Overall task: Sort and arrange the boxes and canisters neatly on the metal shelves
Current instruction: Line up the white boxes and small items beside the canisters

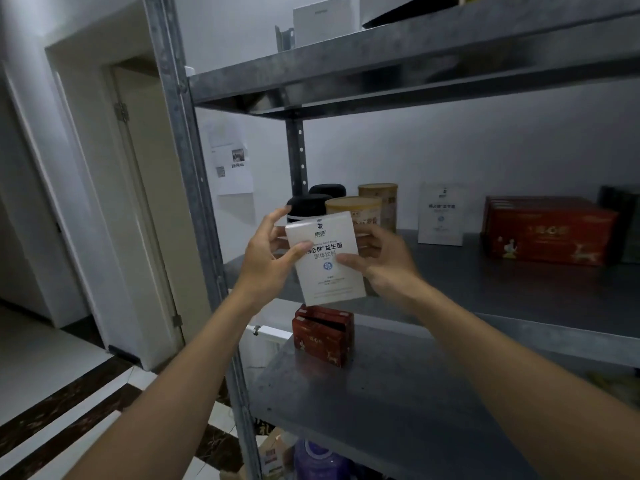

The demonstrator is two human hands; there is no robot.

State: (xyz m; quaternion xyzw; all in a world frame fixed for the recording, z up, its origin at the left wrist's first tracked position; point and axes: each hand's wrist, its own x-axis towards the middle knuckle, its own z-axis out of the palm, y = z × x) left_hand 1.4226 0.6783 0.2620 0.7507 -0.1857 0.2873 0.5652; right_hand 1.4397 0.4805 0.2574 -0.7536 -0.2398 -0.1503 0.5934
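I hold a white box [329, 268] with printed characters upright in the air in front of the middle metal shelf [502, 289]. My left hand [268, 251] grips its left edge, thumb on the front. My right hand [384, 261] grips its right edge, thumb on the front too. Behind the box stand two black-lidded canisters [308, 204] and two tan canisters [377, 199] at the shelf's left end. A second white box [440, 214] stands against the wall. Further right lies a wide red box [547, 230].
A small red box [322, 336] sits at the left rear of the lower shelf [398, 410]. The top shelf [381, 67] carries white boxes [320, 20]. A steel upright [194, 188] runs down the left. A doorway and striped floor lie to the left. A bottle [318, 460] stands below.
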